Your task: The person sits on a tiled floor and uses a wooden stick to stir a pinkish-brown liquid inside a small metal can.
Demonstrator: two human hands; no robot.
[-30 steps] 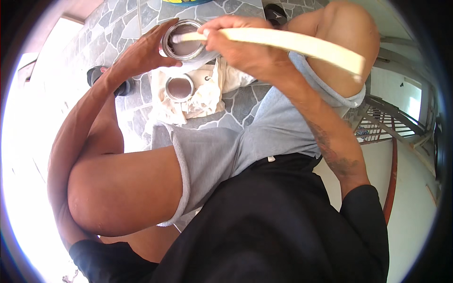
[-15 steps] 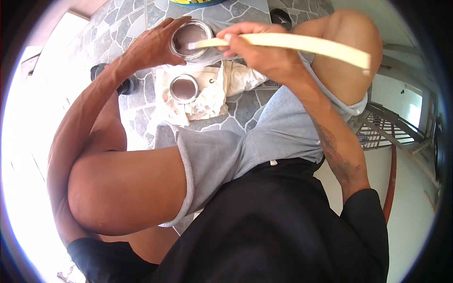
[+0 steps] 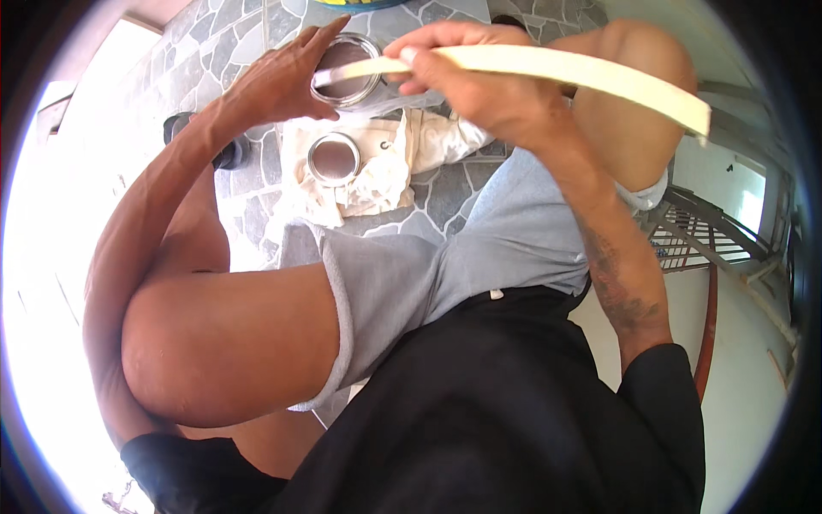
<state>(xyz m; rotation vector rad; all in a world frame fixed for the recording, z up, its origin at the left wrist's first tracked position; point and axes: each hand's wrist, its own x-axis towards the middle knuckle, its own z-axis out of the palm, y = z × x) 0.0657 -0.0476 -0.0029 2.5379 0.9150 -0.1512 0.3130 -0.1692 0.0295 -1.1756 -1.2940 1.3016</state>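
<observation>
An uncovered paint can (image 3: 378,84) with brownish paint inside stands on the floor ahead of me. My left hand (image 3: 282,79) curves around the can's left side, thumb near and fingers far, gripping it. A long, pale wooden stir stick (image 3: 565,66) is pinched in my right hand (image 3: 479,81) just right of the can. The stick's paint-coated end reaches across the mouth to the left inner rim, beside my left palm. Nearer to me, the round lid (image 3: 334,160), brown inside its metal ring, rests on a crumpled cream cloth (image 3: 385,176).
Grey stone-patterned flooring (image 3: 441,193) lies under everything. A blue and yellow container (image 3: 360,4) shows at the top edge. Dark footwear (image 3: 229,154) is at the left, and my bent legs flank the work area. A slatted structure (image 3: 702,231) stands at the right.
The stick's painted end has moved left, up to the can's rim, and its outer end has swung right. My right hand has shifted slightly. My left fingertips reach farther forward.
</observation>
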